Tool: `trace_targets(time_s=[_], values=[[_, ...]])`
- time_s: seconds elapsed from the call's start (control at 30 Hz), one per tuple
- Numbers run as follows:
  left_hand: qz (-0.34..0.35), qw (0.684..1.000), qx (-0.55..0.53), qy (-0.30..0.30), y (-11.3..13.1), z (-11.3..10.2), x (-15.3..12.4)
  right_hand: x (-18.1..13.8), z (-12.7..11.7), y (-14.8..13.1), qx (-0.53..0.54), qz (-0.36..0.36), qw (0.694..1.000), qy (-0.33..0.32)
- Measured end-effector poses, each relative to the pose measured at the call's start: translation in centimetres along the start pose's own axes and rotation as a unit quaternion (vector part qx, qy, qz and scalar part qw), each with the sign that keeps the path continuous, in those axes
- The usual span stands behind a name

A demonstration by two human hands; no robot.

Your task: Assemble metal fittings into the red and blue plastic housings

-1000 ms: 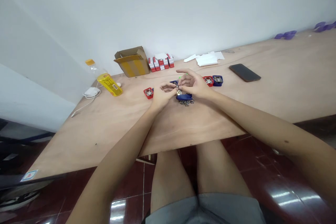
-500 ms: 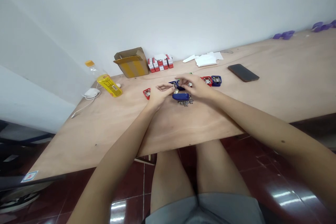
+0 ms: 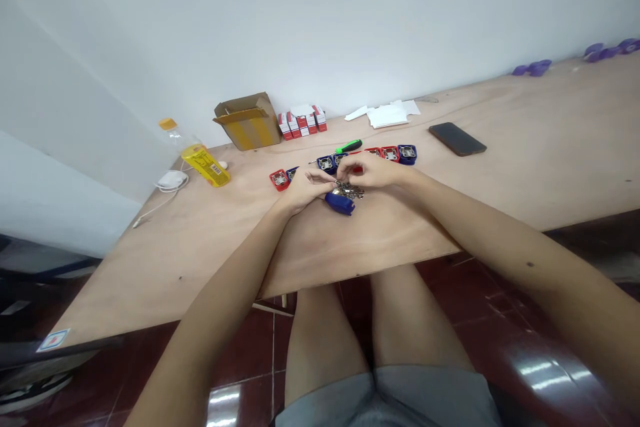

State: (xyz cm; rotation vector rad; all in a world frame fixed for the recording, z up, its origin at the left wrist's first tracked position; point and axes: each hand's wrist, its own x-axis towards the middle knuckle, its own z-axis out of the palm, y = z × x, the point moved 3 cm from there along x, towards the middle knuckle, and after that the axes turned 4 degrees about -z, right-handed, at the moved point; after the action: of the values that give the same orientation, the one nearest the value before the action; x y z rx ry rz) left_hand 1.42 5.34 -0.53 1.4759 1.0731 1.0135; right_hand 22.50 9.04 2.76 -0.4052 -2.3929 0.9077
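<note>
My left hand (image 3: 305, 188) and my right hand (image 3: 373, 171) meet over a bunch of small metal fittings (image 3: 351, 191), and their fingertips pinch at its upper edge. A blue plastic piece (image 3: 340, 203) lies against the bunch, just below my hands. Behind them runs a row of red and blue latch holders, including a red one (image 3: 279, 179) and a blue one (image 3: 407, 154). Some of the row is hidden by my fingers. A green-handled screwdriver (image 3: 349, 146) lies just beyond the row.
On the plywood table (image 3: 400, 227) stand a cardboard box (image 3: 247, 123), small red-and-white boxes (image 3: 300, 121), white papers (image 3: 387, 115), a phone (image 3: 457, 139), a plastic bottle (image 3: 200, 160), a white charger (image 3: 173, 180) and purple parts (image 3: 533, 68).
My hands have drawn closer over the metal bunch. The blue piece has turned and shifted toward me. The screwdriver and more holders now show, and the view has tilted slightly.
</note>
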Motion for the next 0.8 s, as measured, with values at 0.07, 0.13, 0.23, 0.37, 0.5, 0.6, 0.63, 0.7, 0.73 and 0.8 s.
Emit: trace_targets(time_s=[0.07,0.13,0.23,0.37,0.5,0.6,0.63,0.7,0.73,0.8], values=[[-0.009,1.0,-0.005,0.002,0.0,0.2,-0.1,0.0,0.1,-0.1,0.029,-0.014,0.999,0.003],[-0.018,1.0,-0.016,0.003,0.0,0.5,-0.1,0.1,0.3,-0.2,0.057,-0.018,0.998,-0.005],[-0.028,0.999,-0.029,0.008,-0.1,0.8,-0.2,0.1,0.6,-0.2,0.064,-0.017,0.998,-0.015],[-0.031,0.999,-0.033,0.025,0.1,0.9,-0.2,0.2,0.7,0.0,0.06,-0.019,0.998,-0.021],[-0.042,0.998,-0.041,0.02,0.4,1.0,-0.3,0.2,0.8,0.2,0.051,-0.023,0.998,-0.025],[-0.035,0.999,-0.033,0.012,0.7,0.9,-0.4,0.2,0.9,0.4,0.05,-0.022,0.998,-0.024],[-0.029,0.999,-0.029,0.01,0.8,0.9,-0.4,0.1,1.0,0.4,0.052,-0.02,0.998,-0.023],[-0.014,1.0,-0.017,0.01,0.9,0.9,-0.4,0.1,1.1,0.6,0.064,-0.016,0.998,-0.02],[-0.005,1.0,-0.009,0.011,1.0,0.9,-0.4,0.1,1.2,0.6,0.07,-0.016,0.997,-0.02],[0.012,1.0,0.006,0.011,1.2,0.9,-0.5,0.1,1.3,0.7,0.076,-0.018,0.997,-0.02]])
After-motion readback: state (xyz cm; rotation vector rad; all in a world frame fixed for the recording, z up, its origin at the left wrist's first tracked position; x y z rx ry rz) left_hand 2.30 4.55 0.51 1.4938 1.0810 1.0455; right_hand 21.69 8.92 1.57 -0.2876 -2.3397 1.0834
